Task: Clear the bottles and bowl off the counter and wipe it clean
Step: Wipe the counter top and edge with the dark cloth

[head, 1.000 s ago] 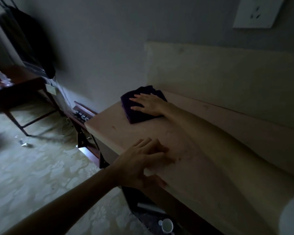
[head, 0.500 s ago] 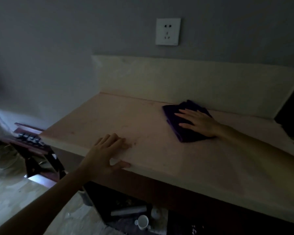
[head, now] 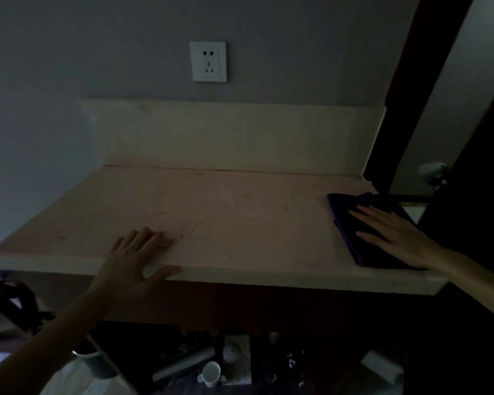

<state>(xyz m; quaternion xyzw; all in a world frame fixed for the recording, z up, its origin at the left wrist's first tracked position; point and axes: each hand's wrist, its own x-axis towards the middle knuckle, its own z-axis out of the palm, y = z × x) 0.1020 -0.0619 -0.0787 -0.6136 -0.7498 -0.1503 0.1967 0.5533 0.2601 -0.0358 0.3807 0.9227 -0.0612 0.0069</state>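
Dim table (head: 240,218): my right hand (head: 397,238) presses flat on the purple cloth (head: 351,240) (far right); left hand (head: 134,258) rests spread on the front edge.

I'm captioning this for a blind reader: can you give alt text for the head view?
A right hand presses a dark purple cloth flat at the right end of a pale counter, while the left hand rests on its front edge.

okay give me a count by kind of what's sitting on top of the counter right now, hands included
Hands: 2, the left hand on the front edge of the counter and the right hand flat on the cloth
Cloths: 1, the dark purple cloth at the right end
Bottles: 0
Bowls: 0
Total: 3
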